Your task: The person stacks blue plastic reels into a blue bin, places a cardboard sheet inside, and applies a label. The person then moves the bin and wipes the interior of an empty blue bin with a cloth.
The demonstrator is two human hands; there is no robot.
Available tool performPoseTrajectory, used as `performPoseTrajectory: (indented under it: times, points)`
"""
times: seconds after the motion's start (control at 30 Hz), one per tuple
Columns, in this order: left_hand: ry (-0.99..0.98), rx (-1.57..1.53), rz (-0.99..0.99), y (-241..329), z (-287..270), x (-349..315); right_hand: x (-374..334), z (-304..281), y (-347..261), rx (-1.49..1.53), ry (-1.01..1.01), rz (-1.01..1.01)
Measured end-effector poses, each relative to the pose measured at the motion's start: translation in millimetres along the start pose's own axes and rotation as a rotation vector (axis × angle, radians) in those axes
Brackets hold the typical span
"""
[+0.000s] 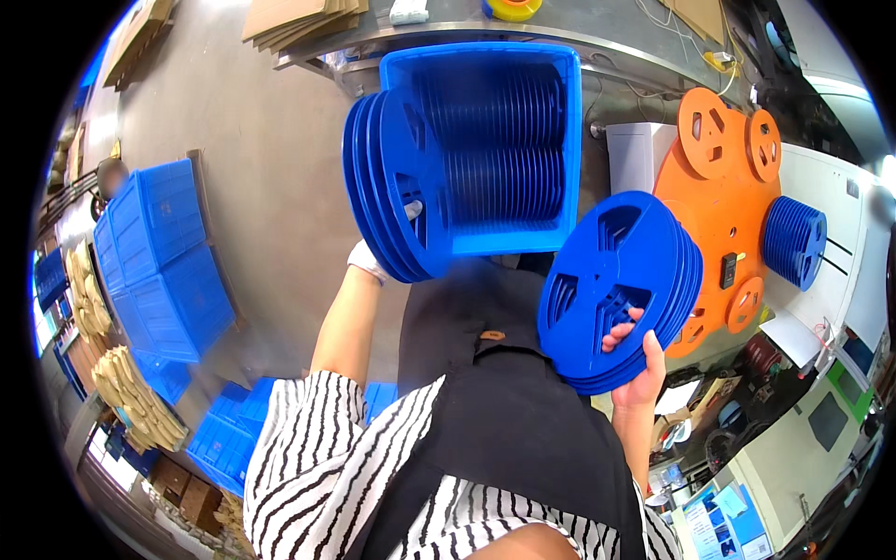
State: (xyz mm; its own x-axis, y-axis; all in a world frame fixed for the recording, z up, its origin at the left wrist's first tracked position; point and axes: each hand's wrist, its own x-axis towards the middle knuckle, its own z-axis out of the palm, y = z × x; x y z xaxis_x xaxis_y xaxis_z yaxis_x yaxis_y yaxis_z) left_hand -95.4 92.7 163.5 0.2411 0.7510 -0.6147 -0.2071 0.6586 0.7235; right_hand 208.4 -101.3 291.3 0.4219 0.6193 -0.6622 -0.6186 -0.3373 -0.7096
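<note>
My left hand (367, 260), in a white glove, grips a few large blue plastic reels (371, 187) at the left side of a blue bin (481, 245). A gloved fingertip shows through a cutout in the reel face. Two rows of thin blue discs (504, 182) stand on edge inside the bin. On the right, my bare right hand (642, 375) holds a thick stack of blue reels (597, 280) tilted in front of my apron. Its fingers reach through an opening in the front reel, and the thumb lies along the outer rim.
Close on the right stands an orange plate (719, 219) with orange discs and a stack of blue discs (793, 245) at its far side. A metal table (560, 28) runs behind the bin. Blue crates (163, 266) are piled on the left, near flattened cardboard (303, 19).
</note>
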Motion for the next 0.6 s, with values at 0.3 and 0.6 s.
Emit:
performPoseTrajectory:
  times: [0.3, 0.6]
  points:
    - [0.107, 0.068, -0.089, -31.6, -49.6, 80.5, 12.1, -23.2, -3.7, -0.019, 0.117, 0.119]
    - [0.171, 0.003, -0.160, -58.4, -80.3, 118.6, 30.4, -25.3, -5.7, -0.133, 0.095, 0.193]
